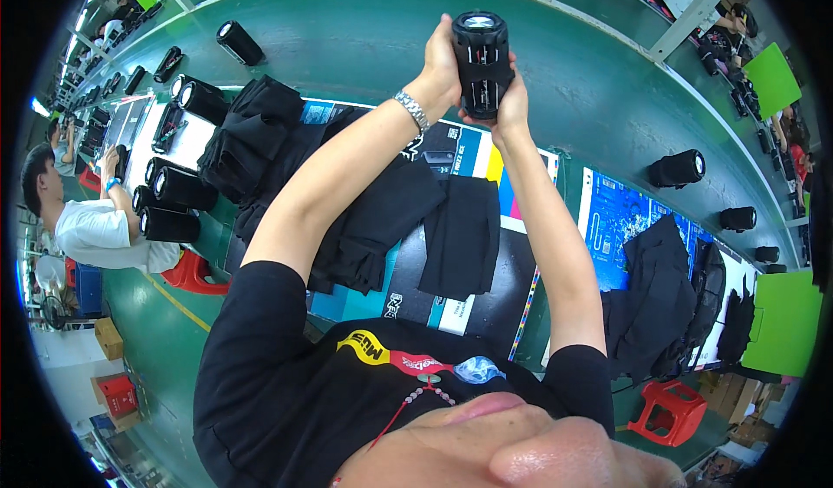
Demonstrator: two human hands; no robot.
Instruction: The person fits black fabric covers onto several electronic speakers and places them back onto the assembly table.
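Note:
Out over the green bench surface, I hold a black cylindrical speaker [482, 73] upright at arm's length. A round silvery disc shows on its top end, and wiring or parts appear through openings in its side. My left hand [442, 65] grips its left side, with most fingers hidden behind it. On its right and lower edge, my right hand [511, 98] closes around it. Nearer to me, a flat black fabric piece [462, 236] lies beside a stack of black fabric [377, 223] on printed sheets. More black fabric [252, 128] is heaped to the left.
Several black speakers stand at the left, one of them a dark cylinder [178, 188]. Farther off lies another speaker [240, 43], and one more [677, 169] rests at the right. A co-worker [104, 215] sits at left. A red stool [668, 412] stands lower right.

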